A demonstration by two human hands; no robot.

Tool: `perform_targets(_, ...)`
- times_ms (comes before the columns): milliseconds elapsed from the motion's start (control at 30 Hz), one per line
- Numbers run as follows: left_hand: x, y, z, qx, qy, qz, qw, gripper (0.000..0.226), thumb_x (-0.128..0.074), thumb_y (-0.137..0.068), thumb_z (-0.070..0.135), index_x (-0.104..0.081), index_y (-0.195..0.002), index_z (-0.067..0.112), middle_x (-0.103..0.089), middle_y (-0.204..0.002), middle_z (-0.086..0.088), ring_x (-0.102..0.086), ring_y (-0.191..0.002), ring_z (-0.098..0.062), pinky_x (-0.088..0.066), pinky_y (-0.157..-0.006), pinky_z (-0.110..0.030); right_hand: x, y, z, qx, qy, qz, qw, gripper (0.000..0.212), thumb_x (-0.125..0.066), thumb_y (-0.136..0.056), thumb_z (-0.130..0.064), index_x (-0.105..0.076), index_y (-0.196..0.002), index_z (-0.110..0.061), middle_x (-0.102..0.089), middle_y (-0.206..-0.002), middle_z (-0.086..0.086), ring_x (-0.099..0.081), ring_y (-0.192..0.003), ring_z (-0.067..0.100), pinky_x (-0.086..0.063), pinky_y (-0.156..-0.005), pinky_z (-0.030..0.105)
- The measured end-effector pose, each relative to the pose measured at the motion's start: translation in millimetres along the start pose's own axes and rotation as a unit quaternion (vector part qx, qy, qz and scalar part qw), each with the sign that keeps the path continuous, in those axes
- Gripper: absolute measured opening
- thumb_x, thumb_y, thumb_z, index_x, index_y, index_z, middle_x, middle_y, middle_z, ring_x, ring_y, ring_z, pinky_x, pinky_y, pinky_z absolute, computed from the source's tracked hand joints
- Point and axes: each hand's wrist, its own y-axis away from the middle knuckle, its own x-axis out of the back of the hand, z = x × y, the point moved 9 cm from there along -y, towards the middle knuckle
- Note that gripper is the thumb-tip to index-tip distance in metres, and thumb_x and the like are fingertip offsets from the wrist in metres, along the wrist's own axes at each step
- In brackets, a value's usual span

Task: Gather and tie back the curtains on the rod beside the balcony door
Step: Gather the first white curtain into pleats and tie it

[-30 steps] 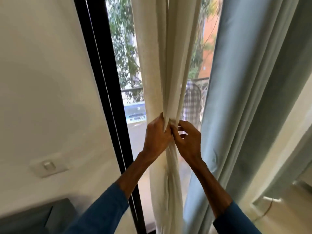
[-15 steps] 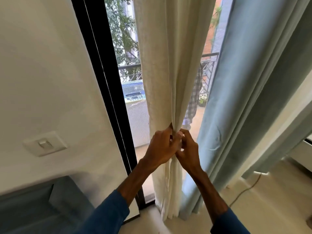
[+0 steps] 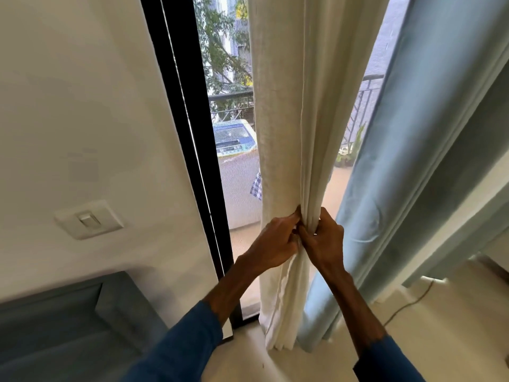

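White curtain (image 3: 300,133) hangs in middle, bunched tight low down. Left hand (image 3: 271,244) curls round bunch from left side. Right hand (image 3: 325,241) pinches same bunch from right. Hands touch. Blue curtain (image 3: 413,161) hangs just right. Black door frame (image 3: 190,139) left. Switch (image 3: 88,219) on wall, far left.

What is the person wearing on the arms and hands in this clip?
Dark blue long sleeves: the left sleeve and right sleeve both end partway up the forearm. The left hand and right hand are bare, no gloves; no watch or band shows at either wrist.
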Motion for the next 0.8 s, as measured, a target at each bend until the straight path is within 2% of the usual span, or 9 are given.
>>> perform_targets(100, 4.3, 2.1, -16.4, 0.035, 0.049, 0.04, 0.997, 0.063, -0.049, -0.08, 0.009, -0.05, -0.142, 0.018, -0.072, -0.115, -0.003, -0.075, -0.086, -0.015, -0.062, -0.078, -0.033, 4.5, -3.5, 2.7, -0.043, -0.02, -0.001, 0.999, 0.01, -0.074, -0.088, -0.024, -0.065, -0.088, -0.027, -0.067, -0.069, -0.015, -0.065, -0.068, -0.004, -0.042, -0.058, 0.003)
perform_targets(200, 1.2, 15.8, -47.5, 0.113, 0.042, 0.115, 0.986, 0.044, -0.072, -0.076, 0.022, -0.063, -0.119, 0.018, -0.071, -0.104, 0.007, -0.069, -0.079, -0.008, -0.061, -0.074, -0.033, 4.3, -6.4, 10.4, -0.073, 0.026, -0.017, 0.997, 0.014, -0.074, -0.087, -0.03, -0.063, -0.079, -0.027, -0.061, -0.063, -0.017, -0.06, -0.059, -0.003, -0.038, -0.057, 0.007)
perform_targets(300, -29.6, 29.4, -70.4, 0.175, 0.025, 0.076, 0.981, 0.054, -0.083, -0.07, 0.033, -0.06, -0.117, 0.018, -0.068, -0.106, 0.006, -0.068, -0.089, -0.015, -0.059, -0.078, -0.034, 0.6, -5.0, 15.0, -0.081, 0.049, -0.035, 0.995, 0.018, -0.073, -0.089, -0.036, -0.065, -0.08, -0.023, -0.063, -0.066, -0.014, -0.058, -0.06, 0.0, -0.039, -0.058, 0.01)
perform_targets(400, -53.8, 34.1, -74.5, 0.182, 0.067, 0.036, 0.98, 0.063, -0.081, -0.072, 0.025, -0.053, -0.126, 0.009, -0.069, -0.112, -0.004, -0.07, -0.096, -0.025, -0.058, -0.079, -0.033, -0.9, -3.2, 14.4, -0.074, 0.061, -0.045, 0.994, 0.025, -0.072, -0.09, -0.037, -0.064, -0.075, -0.019, -0.063, -0.063, -0.012, -0.06, -0.059, 0.0, -0.038, -0.055, 0.009)
perform_targets(533, -72.7, 41.5, -70.5, 0.175, 0.097, -0.024, 0.98, 0.072, -0.084, -0.072, 0.026, -0.046, -0.132, 0.009, -0.065, -0.11, 0.002, -0.067, -0.099, -0.018, -0.055, -0.08, -0.023, 4.3, -3.8, 18.4, -0.082, 0.071, -0.037, 0.993, 0.035, -0.071, -0.091, -0.037, -0.062, -0.067, -0.014, -0.063, -0.058, -0.004, -0.059, -0.054, 0.005, -0.037, -0.052, 0.015)
perform_targets(600, -66.6, 44.4, -69.5, 0.174, 0.081, 0.023, 0.981, 0.06, -0.082, -0.074, 0.039, -0.054, -0.121, 0.014, -0.068, -0.1, 0.006, -0.068, -0.087, -0.012, -0.057, -0.075, -0.023, 6.3, -2.3, 14.8, -0.082, 0.074, -0.033, 0.993, 0.04, -0.071, -0.092, -0.034, -0.053, -0.059, -0.02, -0.057, -0.053, -0.008, -0.055, -0.05, 0.002, -0.035, -0.049, 0.009)
perform_targets(667, -57.4, 45.5, -69.1, 0.171, 0.065, 0.072, 0.981, 0.043, -0.076, -0.079, 0.042, -0.061, -0.109, 0.015, -0.071, -0.093, 0.007, -0.068, -0.077, -0.009, -0.059, -0.071, -0.026, 6.8, 0.0, 9.0, -0.077, 0.069, -0.031, 0.994, 0.042, -0.07, -0.093, -0.031, -0.047, -0.058, -0.027, -0.05, -0.052, -0.017, -0.051, -0.046, 0.0, -0.038, -0.051, 0.004)
perform_targets(733, -52.1, 45.9, -67.3, 0.153, 0.04, 0.088, 0.984, 0.028, -0.072, -0.084, 0.034, -0.064, -0.102, 0.014, -0.071, -0.09, 0.007, -0.068, -0.074, -0.008, -0.061, -0.07, -0.029, 5.7, 1.3, 6.3, -0.068, 0.063, -0.034, 0.995, 0.042, -0.07, -0.094, -0.03, -0.046, -0.059, -0.03, -0.049, -0.054, -0.019, -0.055, -0.047, -0.002, -0.038, -0.054, 0.001)
perform_targets(800, -46.7, 47.6, -64.7, 0.134, 0.013, 0.095, 0.986, 0.016, -0.067, -0.087, 0.021, -0.066, -0.101, 0.013, -0.072, -0.092, 0.004, -0.068, -0.075, -0.012, -0.061, -0.071, -0.033, 4.2, 1.4, 8.1, -0.07, 0.058, -0.041, 0.995, 0.036, -0.069, -0.094, -0.032, -0.051, -0.064, -0.025, -0.054, -0.058, -0.015, -0.053, -0.048, -0.001, -0.039, -0.056, 0.001)
